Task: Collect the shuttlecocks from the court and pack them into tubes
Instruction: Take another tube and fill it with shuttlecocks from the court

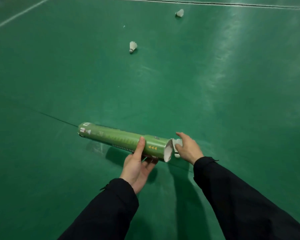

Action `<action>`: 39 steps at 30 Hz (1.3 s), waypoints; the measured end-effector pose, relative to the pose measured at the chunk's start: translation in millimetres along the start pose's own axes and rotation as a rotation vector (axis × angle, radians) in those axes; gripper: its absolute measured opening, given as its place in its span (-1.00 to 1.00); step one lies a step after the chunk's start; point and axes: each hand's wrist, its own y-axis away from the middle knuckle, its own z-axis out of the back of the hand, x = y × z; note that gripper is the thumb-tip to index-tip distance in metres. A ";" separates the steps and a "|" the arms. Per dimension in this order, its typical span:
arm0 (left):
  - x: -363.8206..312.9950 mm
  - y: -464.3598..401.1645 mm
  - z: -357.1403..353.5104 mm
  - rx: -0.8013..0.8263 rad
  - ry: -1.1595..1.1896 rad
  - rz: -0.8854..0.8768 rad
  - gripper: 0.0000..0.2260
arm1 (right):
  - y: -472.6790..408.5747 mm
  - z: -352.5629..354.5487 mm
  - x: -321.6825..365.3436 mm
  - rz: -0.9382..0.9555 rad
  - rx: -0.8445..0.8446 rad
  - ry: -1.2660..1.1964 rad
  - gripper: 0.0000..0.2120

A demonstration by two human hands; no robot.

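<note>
1. A long green cardboard tube [123,140] is held in the air above the green court floor [232,101]. It lies almost flat. Its closed end points to the far left and its open end points to the near right.
2. The left hand [137,166] holds the tube from below, close to the open end. The thumb lies over the top of the tube and the fingers curl under it.
3. The open end of the tube looks white inside, and its rim looks bent.
4. The right hand [187,148] is just beside the open end. Its fingers pinch a white feather shuttlecock [178,142] right at the mouth of the tube. Part of this shuttlecock is hidden by the hand, so you cannot tell if it is touching the rim.
5. Both arms wear black sleeves [241,196].
6. A second white feather shuttlecock [132,47] lies on the floor, far from the hands, near the middle of the view. Its round tip points toward the near side.
7. A third white shuttlecock [180,13] lies even farther away, to the right of the second one.
8. A white painted line [19,14] crosses the floor at the far left. Another white line runs along the far edge.
9. A thin dark seam [55,117] in the floor runs from the left side to behind the tube.
10. A dark shadow of the tube and arms falls on the floor under the hands.
</note>
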 end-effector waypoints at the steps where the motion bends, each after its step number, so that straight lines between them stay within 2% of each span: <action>1: -0.3 -6.2 -1.9 -0.017 0.001 0.001 -0.51 | -12.6 -7.5 -10.3 -0.008 0.039 0.031 -0.41; 3: -2.3 -19.0 -3.7 -0.048 0.009 0.008 -0.53 | -29.2 -18.9 -24.4 -0.058 0.067 0.076 -0.47; 5: -8.4 -26.6 -6.5 -0.083 0.032 0.005 -0.50 | -32.8 -14.6 -22.3 -0.059 -0.031 0.049 -0.73; 8: -18.7 -30.4 -8.0 -0.102 0.086 -0.011 -0.43 | -6.0 14.3 4.9 -0.032 -0.319 -0.397 -0.88; 10: -22.4 -29.4 -5.5 -0.109 0.124 -0.006 -0.48 | 33.9 36.9 32.2 0.035 -0.479 -0.765 -0.94; 11: -23.4 -29.9 -4.2 -0.113 0.145 -0.003 -0.50 | 52.9 44.3 45.0 0.102 -0.537 -0.860 -0.95; 12: -23.2 -28.9 -4.4 -0.111 0.164 -0.002 -0.48 | 73.3 47.8 55.7 0.175 -0.562 -0.873 -0.95; 14: -20.1 -27.6 -5.4 -0.093 0.188 -0.006 -0.40 | 102.6 42.0 65.5 0.271 -0.549 -0.728 -0.92; 19: -12.4 -12.6 -1.9 0.012 0.261 0.018 -0.38 | 139.5 19.9 69.5 0.315 -0.590 -0.463 -0.89; 22: -7.4 17.9 -1.5 0.086 0.166 0.022 -0.27 | 174.8 24.9 79.6 0.370 -0.536 -0.318 -0.92; 24: -2.8 44.7 -0.8 0.152 0.071 0.019 -0.28 | 206.0 31.9 92.8 0.375 -0.443 -0.213 -0.84; 26: 2.9 73.8 1.5 0.234 -0.019 0.023 -0.36 | 240.1 44.0 107.3 0.250 -0.286 -0.132 -0.67; 27: 6.6 89.5 3.4 0.278 -0.063 0.027 -0.42 | 258.5 51.4 114.0 0.160 -0.209 -0.092 -0.67; 30: 21.2 140.7 8.8 0.399 -0.174 0.058 -0.46 | 322.2 72.7 128.8 -0.032 -0.060 -0.040 -0.84; 32: 34.8 176.6 6.3 0.485 -0.187 0.091 -0.50 | 372.3 79.8 134.7 -0.065 -0.056 -0.143 -0.74; 34: 54.3 213.6 -0.1 0.558 -0.199 0.138 -0.50 | 421.9 85.4 136.5 -0.102 -0.007 -0.370 -0.55; 35: 65.3 232.2 -4.6 0.593 -0.218 0.171 -0.47 | 445.0 88.8 134.1 -0.119 0.026 -0.488 -0.53; 39: 108.8 291.9 -22.5 0.692 -0.301 0.288 -0.35 | 513.9 107.7 102.3 -0.134 0.021 -0.888 -0.62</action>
